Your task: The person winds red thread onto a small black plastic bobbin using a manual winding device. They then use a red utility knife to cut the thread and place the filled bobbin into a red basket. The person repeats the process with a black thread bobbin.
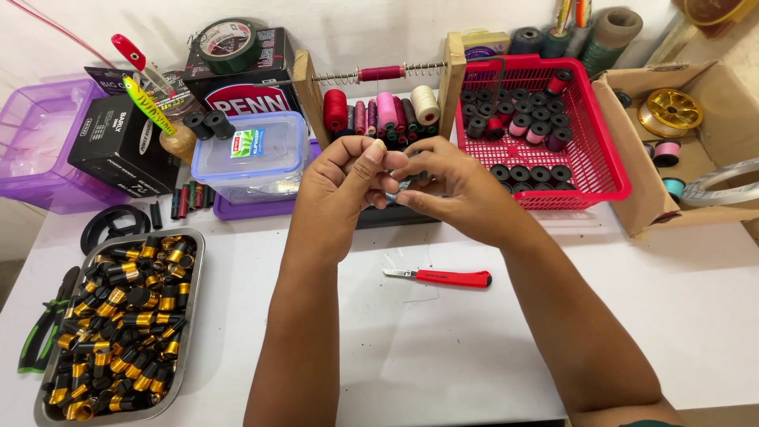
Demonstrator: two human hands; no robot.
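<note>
Head view, left hand (340,186): up at centre, fingers curled, thumb and forefinger pinched on a small dark piece (402,183) — too small to tell what it is.
Head view, right hand (447,190): meeting the left from 3 o'clock, fingertips closed on that same piece; both hands grasp it between them.
Piece, place: held in the air just above the table (443,348), in front of the thread rack (379,103) at 12 o'clock.
Knife (443,277): red handle, lying loose at 6 o'clock of the hands, untouched.
Tray (186,348): steel, at 8 o'clock, heaped with black-and-gold parts.
Basket (609,170): red, at 2 o'clock, spools in rows.
Doing it well, I'd judge: keep the pinch light and close to the fingertips, elbows steady, piece turned toward the eye.
</note>
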